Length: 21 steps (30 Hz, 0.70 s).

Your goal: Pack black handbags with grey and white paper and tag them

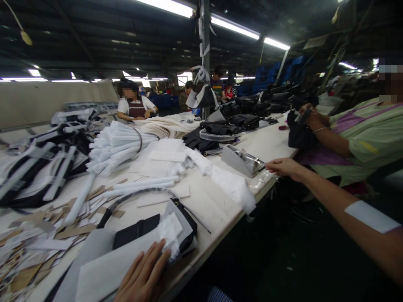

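My left hand [145, 268] lies flat, fingers stretched, on a white padding sheet [107, 264] beside a black handbag [189, 222]. Crumpled clear wrap and white paper [171, 230] rest against the bag, just past my fingertips. The bag's wrapped handle [126, 199] arches behind it. At the table edge, my right hand [285, 167] is pinched at the front of a grey tape dispenser [239, 161]. Its thumb and forefinger grip the end of clear tape, which is hard to make out. A white patch sits on my right forearm.
Paper and card strips [34, 251] litter the table's left side. Behind are a bundle of white tubes [116, 144], padded black bags [40, 167] and more black bags [217, 130]. White wrap [229, 184] hangs over the edge. A co-worker [362, 130] handles a black bag at right.
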Each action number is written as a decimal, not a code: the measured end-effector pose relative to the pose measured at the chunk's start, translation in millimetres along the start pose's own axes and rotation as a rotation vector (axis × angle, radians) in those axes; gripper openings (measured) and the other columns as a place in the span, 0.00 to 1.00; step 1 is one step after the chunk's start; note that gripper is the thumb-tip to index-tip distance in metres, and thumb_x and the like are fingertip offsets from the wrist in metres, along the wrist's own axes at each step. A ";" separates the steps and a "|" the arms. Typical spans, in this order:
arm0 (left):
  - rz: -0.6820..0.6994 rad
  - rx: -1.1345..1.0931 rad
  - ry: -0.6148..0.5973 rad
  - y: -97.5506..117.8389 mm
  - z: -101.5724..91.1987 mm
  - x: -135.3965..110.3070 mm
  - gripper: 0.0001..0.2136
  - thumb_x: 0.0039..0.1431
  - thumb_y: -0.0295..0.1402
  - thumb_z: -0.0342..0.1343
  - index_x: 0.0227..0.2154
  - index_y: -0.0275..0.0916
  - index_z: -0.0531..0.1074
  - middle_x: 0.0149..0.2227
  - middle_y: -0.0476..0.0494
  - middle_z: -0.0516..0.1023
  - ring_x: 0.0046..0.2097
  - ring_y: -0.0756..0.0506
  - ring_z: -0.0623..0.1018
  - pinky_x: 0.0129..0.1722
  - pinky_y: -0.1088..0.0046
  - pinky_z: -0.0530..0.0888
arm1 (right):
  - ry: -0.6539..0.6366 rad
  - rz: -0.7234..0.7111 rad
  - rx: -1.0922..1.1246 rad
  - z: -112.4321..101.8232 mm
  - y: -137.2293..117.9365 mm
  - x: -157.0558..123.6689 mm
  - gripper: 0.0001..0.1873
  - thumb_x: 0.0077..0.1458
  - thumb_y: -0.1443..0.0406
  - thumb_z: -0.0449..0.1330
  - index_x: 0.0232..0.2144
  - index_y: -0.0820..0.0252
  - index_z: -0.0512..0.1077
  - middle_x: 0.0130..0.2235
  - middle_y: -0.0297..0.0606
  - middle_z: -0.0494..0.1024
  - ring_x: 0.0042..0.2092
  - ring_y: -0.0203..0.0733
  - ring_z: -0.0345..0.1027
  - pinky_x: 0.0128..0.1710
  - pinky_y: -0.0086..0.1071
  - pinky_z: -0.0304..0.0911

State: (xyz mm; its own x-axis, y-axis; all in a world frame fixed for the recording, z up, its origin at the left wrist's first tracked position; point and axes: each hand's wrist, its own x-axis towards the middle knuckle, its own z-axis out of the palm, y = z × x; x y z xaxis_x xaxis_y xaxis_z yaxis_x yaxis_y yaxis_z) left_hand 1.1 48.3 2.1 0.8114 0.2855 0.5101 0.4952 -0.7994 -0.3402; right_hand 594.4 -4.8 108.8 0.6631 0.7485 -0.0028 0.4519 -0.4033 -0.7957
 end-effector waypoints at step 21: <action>-0.098 -0.055 0.017 10.9 -9.6 4.0 0.20 0.68 0.27 0.42 0.60 0.43 0.67 0.65 0.45 0.65 0.61 0.43 0.71 0.66 0.63 0.60 | -0.091 -1.149 -0.736 46.2 -69.1 -119.3 0.12 0.63 0.64 0.56 0.41 0.53 0.79 0.41 0.38 0.83 0.41 0.43 0.76 0.44 0.33 0.67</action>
State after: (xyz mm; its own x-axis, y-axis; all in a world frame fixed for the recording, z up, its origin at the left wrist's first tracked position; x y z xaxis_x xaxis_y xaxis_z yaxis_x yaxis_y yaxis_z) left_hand 6.8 35.6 8.0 0.7542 0.3553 0.5522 0.5538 -0.7960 -0.2442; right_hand 456.6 -41.9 136.1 -0.3258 0.8689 0.3728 0.9455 0.3004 0.1260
